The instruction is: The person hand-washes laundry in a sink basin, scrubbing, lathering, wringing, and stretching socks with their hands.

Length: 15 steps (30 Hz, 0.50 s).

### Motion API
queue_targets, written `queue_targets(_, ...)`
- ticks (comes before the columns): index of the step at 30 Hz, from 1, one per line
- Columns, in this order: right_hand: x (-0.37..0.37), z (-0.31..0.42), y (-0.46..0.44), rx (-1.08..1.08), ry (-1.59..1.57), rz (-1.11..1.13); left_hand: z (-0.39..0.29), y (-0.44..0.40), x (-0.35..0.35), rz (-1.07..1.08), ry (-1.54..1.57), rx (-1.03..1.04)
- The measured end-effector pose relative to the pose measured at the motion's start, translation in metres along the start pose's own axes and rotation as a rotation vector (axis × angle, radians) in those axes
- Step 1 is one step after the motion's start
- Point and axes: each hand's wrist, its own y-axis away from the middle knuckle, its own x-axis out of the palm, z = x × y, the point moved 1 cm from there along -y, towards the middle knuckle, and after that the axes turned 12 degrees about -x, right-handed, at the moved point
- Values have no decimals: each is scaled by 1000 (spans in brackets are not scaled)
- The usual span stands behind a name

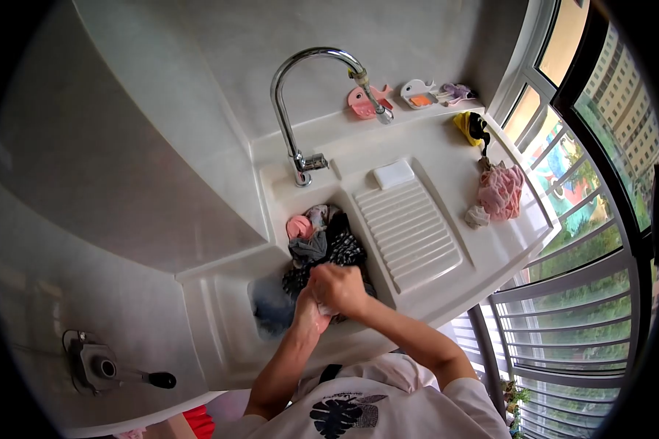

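Over the sink basin (pixel 271 260), my left hand (pixel 309 311) and my right hand (pixel 338 287) are pressed together. Both are closed around a small pale wet cloth (pixel 325 309), which shows only in part between them. Beneath and behind them lies a heap of clothes: a black patterned garment (pixel 344 241), a grey cloth (pixel 309 247) and a pink cloth (pixel 299 227). Dark blue fabric (pixel 273 304) sits in water at the left of the basin. My right hand covers part of the heap.
A chrome faucet (pixel 282 110) arches behind the basin. Right of it is a ribbed washboard (pixel 414 234) with a white soap bar (pixel 393 175). Farther right lie a pink cloth bundle (pixel 500 192) and a yellow and black cloth (pixel 470 129). Fish-shaped dishes (pixel 418 94) stand along the back ledge.
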Motion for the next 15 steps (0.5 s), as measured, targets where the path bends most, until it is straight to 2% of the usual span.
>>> queue_targets(1, 5, 13, 7, -75, 0, 18, -2, -24, -24, 3, 0, 2)
queue_targets(2, 5, 31, 8, -215, 6, 45, -4, -63, -53, 636, -28, -13)
queue_targets(4, 8, 35, 12, -369, -5, 37, -1, -65, -66, 1265, -55, -26)
queue_targets(6, -4, 7, 2, -135, -131, 81, 4, -22, -49, 268, 53, -14)
queue_targets(7, 1, -10, 4, 3, -53, 58, 2, -18, -33, 63, -34, 42)
queue_targets(8, -4, -18, -1, 65, 65, 87, 1, -16, -27, -4, -75, 30)
queue_targets(10, -6, 1, 1, -15, 36, -14, 2, -4, -12, 4, -7, -9)
queue_targets(11, 3, 15, 10, -58, 19, -3, 2, -20, -25, 258, 1, 5)
queue_targets(12, 5, 33, 17, -219, 75, 41, 2, -36, -38, 531, 10, 2)
queue_targets(13, 5, 32, 16, -218, 79, 40, 3, -52, -52, 785, 12, -14)
queue_targets(14, 4, 28, 14, -226, 37, 42, -6, -51, -45, 1010, -59, -175)
queue_targets(15, 3, 24, 12, -231, -3, 42, 5, -45, -45, 666, -12, -23)
